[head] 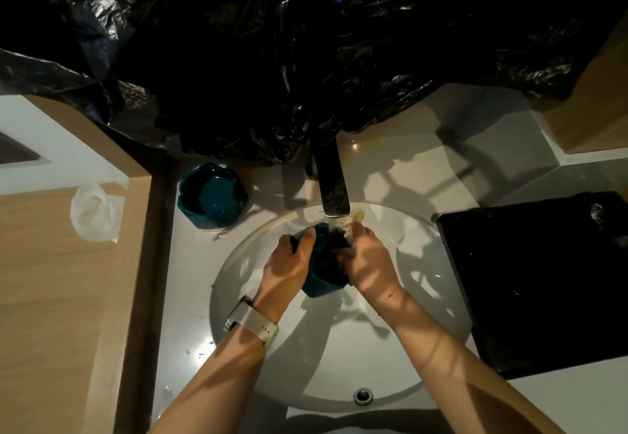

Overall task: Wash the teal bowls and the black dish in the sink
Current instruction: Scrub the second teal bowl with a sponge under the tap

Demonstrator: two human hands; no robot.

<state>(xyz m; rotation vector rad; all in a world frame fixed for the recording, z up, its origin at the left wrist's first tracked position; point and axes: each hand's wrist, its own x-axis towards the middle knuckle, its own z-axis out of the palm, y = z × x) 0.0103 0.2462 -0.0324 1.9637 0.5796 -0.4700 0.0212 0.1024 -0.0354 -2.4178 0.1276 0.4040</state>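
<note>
In the head view, a teal bowl [323,272] is held tilted over the white sink [339,358], just below the faucet [332,188]. It is gripped by the left hand [289,263], thumb curled over the rim, a pale watch [251,324] worn on the wrist. A pale sponge [353,217] is pinched in the curled fingers of the right hand [368,262] and pressed against the bowl's far rim. Both forearms are extended forward from the bottom edge. A second teal bowl [212,195] is seen upright on the counter left of the faucet. The black dish [543,280] is laid flat right of the basin.
</note>
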